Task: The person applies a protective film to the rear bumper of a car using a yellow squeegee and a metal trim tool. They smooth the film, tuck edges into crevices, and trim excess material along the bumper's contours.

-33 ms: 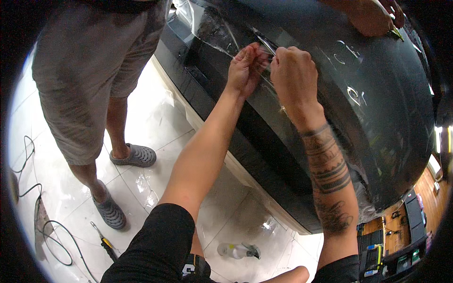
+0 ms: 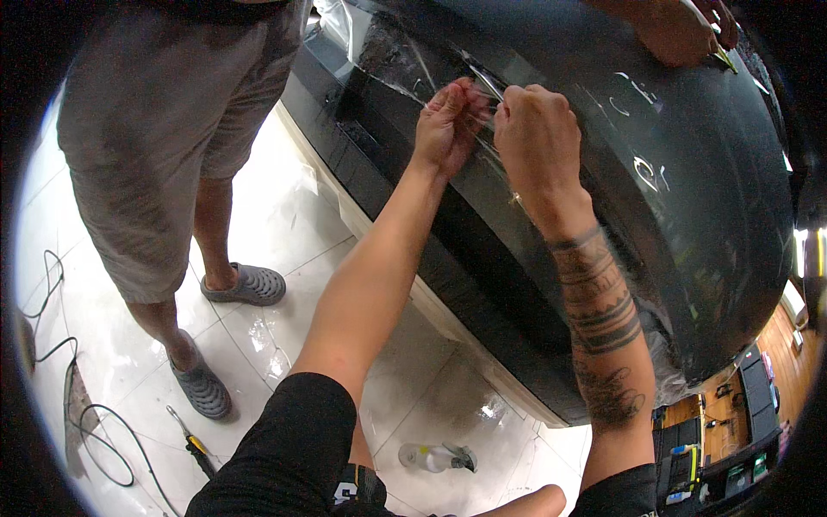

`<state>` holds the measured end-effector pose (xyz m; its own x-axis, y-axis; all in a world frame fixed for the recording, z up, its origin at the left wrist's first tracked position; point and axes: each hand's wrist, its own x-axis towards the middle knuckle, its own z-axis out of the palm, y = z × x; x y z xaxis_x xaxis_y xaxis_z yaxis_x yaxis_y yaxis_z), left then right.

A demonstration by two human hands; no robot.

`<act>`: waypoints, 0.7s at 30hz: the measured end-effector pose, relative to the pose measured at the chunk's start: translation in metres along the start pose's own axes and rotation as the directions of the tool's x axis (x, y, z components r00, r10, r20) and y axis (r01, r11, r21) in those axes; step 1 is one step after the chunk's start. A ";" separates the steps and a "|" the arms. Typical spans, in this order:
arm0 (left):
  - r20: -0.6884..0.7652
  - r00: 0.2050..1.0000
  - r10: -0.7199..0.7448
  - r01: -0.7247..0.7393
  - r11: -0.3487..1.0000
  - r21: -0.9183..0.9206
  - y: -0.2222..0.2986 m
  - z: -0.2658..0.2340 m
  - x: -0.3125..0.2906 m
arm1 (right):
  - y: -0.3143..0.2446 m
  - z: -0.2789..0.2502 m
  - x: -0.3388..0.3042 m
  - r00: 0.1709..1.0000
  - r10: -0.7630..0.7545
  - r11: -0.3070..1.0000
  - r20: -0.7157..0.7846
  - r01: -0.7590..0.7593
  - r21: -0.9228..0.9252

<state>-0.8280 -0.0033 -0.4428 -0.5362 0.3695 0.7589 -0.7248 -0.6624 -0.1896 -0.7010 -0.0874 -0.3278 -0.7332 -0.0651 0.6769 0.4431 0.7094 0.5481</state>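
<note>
Thin clear film [image 2: 398,84] lies over the glossy dark car body panel [image 2: 689,207], wrinkled and lifted in shiny folds around my hands. My left hand [image 2: 444,129] is closed, thumb and fingertips pinching the film near the panel's lower ledge. Close beside it on the right, my right hand [image 2: 540,142] is curled shut with its back toward me, at a taut, shiny fold of the film; its fingertips are hidden. Crumpled loose film [image 2: 338,28] hangs at the panel's far left corner.
A person in grey shorts [image 2: 164,155] and clogs stands at the left. Another person's hand [image 2: 676,34] with a yellow-green piece works at the far right. On the tiled floor lie a spray bottle [image 2: 438,457], a yellow-and-black handled tool [image 2: 195,444] and a cable [image 2: 112,420].
</note>
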 end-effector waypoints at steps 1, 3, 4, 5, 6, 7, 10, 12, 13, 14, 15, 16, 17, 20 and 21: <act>-0.001 1.000 0.003 -0.003 1.000 -0.006 0.001 0.000 -0.001 | -0.001 0.000 0.001 1.000 0.007 1.000 0.005 -0.007 -0.002; -0.025 1.000 0.007 -0.008 1.000 -0.004 0.001 0.003 -0.003 | -0.003 0.000 0.003 1.000 0.020 1.000 0.017 -0.020 -0.008; -0.047 0.999 0.009 -0.009 1.000 0.003 0.000 0.005 -0.004 | -0.002 -0.001 0.002 1.000 0.023 1.000 0.016 -0.023 -0.009; -0.069 0.998 0.010 -0.009 1.000 0.010 -0.001 0.007 -0.006 | 0.000 -0.002 0.001 1.000 0.025 1.000 0.014 -0.025 -0.009; -0.077 0.997 0.009 -0.008 1.000 0.021 -0.001 0.007 -0.006 | 0.001 -0.003 0.002 1.000 0.023 1.000 0.008 -0.023 -0.007; -0.085 0.996 0.008 -0.006 0.999 0.031 -0.001 0.007 -0.005 | 0.001 -0.003 0.002 1.000 0.014 1.000 0.003 -0.014 -0.013; -0.067 0.998 -0.001 0.002 1.000 0.007 0.001 0.002 -0.001 | 0.002 -0.002 0.003 1.000 -0.002 1.000 -0.002 0.002 -0.025; -0.049 0.999 -0.005 0.005 1.000 -0.005 0.001 -0.001 -0.001 | 0.003 -0.002 0.002 1.000 -0.003 1.000 0.008 0.003 -0.028; -0.043 0.999 -0.005 0.005 1.000 0.000 0.002 -0.002 -0.001 | 0.004 -0.003 0.001 1.000 0.006 1.000 0.015 -0.006 -0.029; -0.038 0.999 -0.005 0.005 1.000 0.006 0.003 -0.003 -0.002 | 0.004 -0.005 0.000 1.000 0.015 0.999 0.020 -0.014 -0.030; -0.046 0.999 -0.009 0.011 0.999 0.041 0.004 -0.002 -0.003 | 0.005 -0.006 -0.002 0.999 0.025 0.999 0.028 -0.024 -0.031; -0.055 0.998 -0.013 0.017 0.997 0.075 0.004 -0.001 -0.005 | 0.007 -0.008 -0.004 1.000 0.026 1.000 0.012 -0.026 -0.010; -0.065 0.998 -0.017 0.024 0.994 0.109 0.004 0.000 -0.006 | 0.009 -0.009 -0.007 1.000 0.028 1.000 -0.003 -0.028 0.012; -0.122 0.992 -0.021 0.025 0.999 0.032 0.004 0.005 -0.007 | 0.014 -0.012 -0.012 1.000 0.028 0.998 0.004 -0.029 0.047; -0.097 0.995 -0.017 0.020 0.999 0.029 0.005 0.004 -0.007 | 0.014 -0.013 -0.012 1.000 0.027 0.998 0.014 -0.028 0.054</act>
<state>-0.8260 -0.0123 -0.4465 -0.5629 0.4420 0.6984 -0.7225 -0.6735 -0.1560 -0.6787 -0.0860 -0.3219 -0.7277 -0.0361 0.6849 0.4349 0.7479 0.5015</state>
